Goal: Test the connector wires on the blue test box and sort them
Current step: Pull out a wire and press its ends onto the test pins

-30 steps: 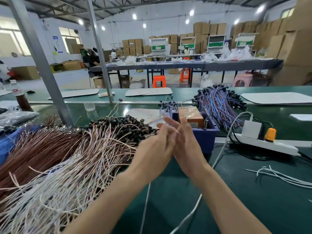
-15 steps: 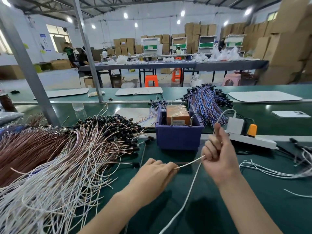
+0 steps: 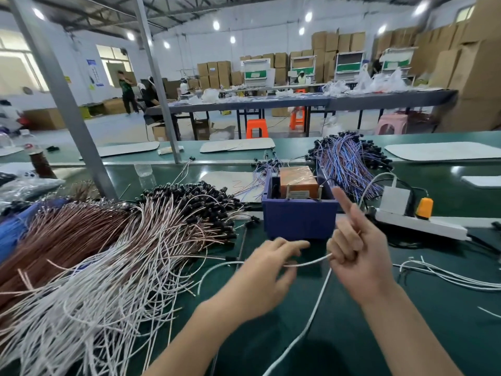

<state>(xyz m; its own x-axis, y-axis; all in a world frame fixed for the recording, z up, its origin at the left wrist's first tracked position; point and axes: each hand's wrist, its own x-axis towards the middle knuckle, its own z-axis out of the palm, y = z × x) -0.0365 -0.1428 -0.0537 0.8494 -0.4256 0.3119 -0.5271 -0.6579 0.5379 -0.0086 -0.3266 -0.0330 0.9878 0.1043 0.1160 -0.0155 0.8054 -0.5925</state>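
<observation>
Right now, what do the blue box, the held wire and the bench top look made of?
box: probably moulded plastic, matte blue, thick even walls.
wire: flexible, pale smooth jacket, likely plastic insulation; it bends in loose curves.
bench top: dark green mat, perhaps rubber or vinyl; slight sheen from lamps.

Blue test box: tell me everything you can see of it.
The blue test box is a dark blue, plastic-looking open-topped bin standing upright mid-table on the green table. Inside sits an orange block under glossy film, with two thin metal pins upright at its front edge. Blue-violet wires lie behind it. The left hand and right hand, holding a white wire, are just in front; no contact is plain.
</observation>
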